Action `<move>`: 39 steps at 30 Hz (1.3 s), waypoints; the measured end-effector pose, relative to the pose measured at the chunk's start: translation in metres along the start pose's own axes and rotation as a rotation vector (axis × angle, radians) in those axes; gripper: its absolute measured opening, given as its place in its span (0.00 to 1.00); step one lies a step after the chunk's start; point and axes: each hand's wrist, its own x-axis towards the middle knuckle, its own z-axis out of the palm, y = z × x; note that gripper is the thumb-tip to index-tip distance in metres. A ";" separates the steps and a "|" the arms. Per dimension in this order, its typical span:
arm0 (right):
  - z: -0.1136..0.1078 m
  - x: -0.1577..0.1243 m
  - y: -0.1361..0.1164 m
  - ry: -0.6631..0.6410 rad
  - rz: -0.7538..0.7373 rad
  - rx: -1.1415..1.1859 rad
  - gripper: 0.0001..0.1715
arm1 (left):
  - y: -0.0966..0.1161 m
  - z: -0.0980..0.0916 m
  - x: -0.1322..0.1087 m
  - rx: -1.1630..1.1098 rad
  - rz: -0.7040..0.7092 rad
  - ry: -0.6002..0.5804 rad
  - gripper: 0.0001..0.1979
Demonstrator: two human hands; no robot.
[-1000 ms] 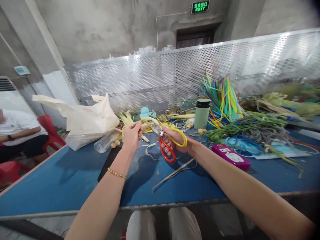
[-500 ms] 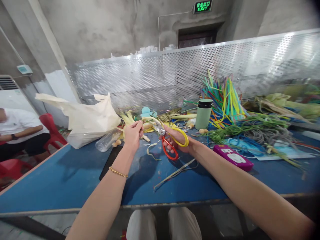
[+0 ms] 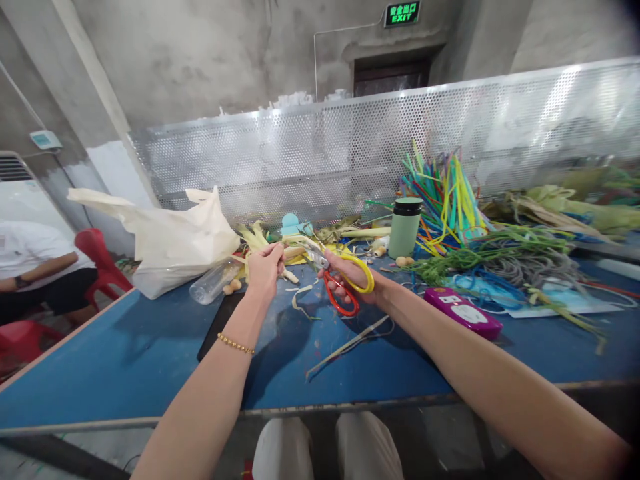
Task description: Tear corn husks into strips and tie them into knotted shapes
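My right hand [image 3: 351, 275] grips a pair of scissors [image 3: 321, 259] with one red and one yellow handle loop. The silver blades point to the left, towards my left hand [image 3: 265, 268]. That hand is closed in a pinch above the table, with a thin pale strip at its fingertips that looks like dried husk. The strip runs by the blades; whether they touch it I cannot make out. Below the hands lie a curled husk scrap [image 3: 299, 305] and a long, narrow dry strip [image 3: 345, 348] on the blue table [image 3: 395, 373].
On the left stand a white plastic bag [image 3: 175, 243] and a lying clear bottle [image 3: 210, 285], near a black flat object [image 3: 217, 327]. A green jar [image 3: 405, 230], a purple box [image 3: 463, 312], colourful strips [image 3: 455, 200] and green cords [image 3: 495, 253] occupy the right. A seated person [image 3: 40, 260] is far left.
The scissors' handle loops have come slightly closer together. My left hand keeps its pinch almost in place, and the whole view has shifted a little.
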 end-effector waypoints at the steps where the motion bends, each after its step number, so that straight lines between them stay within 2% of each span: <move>1: 0.000 0.001 0.000 0.005 -0.005 -0.004 0.34 | 0.000 0.000 0.000 -0.006 -0.002 -0.001 0.09; 6: -0.002 -0.005 -0.001 -0.012 0.001 -0.056 0.35 | -0.001 -0.002 0.002 -0.034 0.024 0.015 0.08; 11: -0.009 -0.014 -0.001 -0.074 -0.095 -0.299 0.31 | 0.005 -0.007 0.007 -0.082 0.035 0.092 0.07; 14: -0.019 -0.010 -0.002 0.057 -0.124 -0.530 0.32 | 0.009 -0.010 0.010 -0.126 0.038 0.135 0.08; 17: -0.036 -0.001 -0.004 0.252 -0.080 -0.918 0.33 | 0.010 -0.011 0.011 -0.150 0.018 0.121 0.10; 19: -0.050 0.005 -0.004 0.347 -0.071 -1.222 0.29 | 0.009 -0.009 0.009 -0.154 -0.019 0.092 0.09; 21: -0.062 0.008 -0.003 0.455 0.014 -1.412 0.24 | 0.006 -0.005 0.006 -0.144 -0.062 0.070 0.09; 23: -0.070 0.008 0.000 0.486 0.088 -1.504 0.22 | 0.003 -0.001 0.001 -0.120 -0.098 0.044 0.09; 27: -0.069 -0.004 -0.004 0.425 0.134 -1.588 0.23 | -0.001 0.008 -0.008 -0.038 -0.137 -0.038 0.07; 29: -0.061 -0.011 -0.012 0.488 0.057 -1.586 0.21 | -0.003 0.011 -0.013 0.017 -0.149 -0.065 0.08; 31: -0.047 -0.016 -0.019 0.597 -0.243 -1.475 0.15 | -0.004 0.014 -0.017 0.068 -0.159 -0.093 0.08; 32: -0.040 -0.017 -0.021 0.584 -0.390 -1.336 0.16 | -0.005 0.015 -0.019 0.088 -0.167 -0.099 0.08; 33: -0.032 -0.016 -0.021 0.495 -0.480 -1.165 0.18 | -0.006 0.017 -0.021 0.104 -0.173 -0.105 0.08; 35: -0.017 -0.010 -0.016 0.280 -0.530 -0.855 0.19 | -0.008 0.021 -0.026 0.130 -0.175 -0.130 0.07; 39: 0.001 0.008 0.002 0.179 -0.477 -0.533 0.12 | -0.014 0.029 -0.034 0.144 -0.133 -0.211 0.08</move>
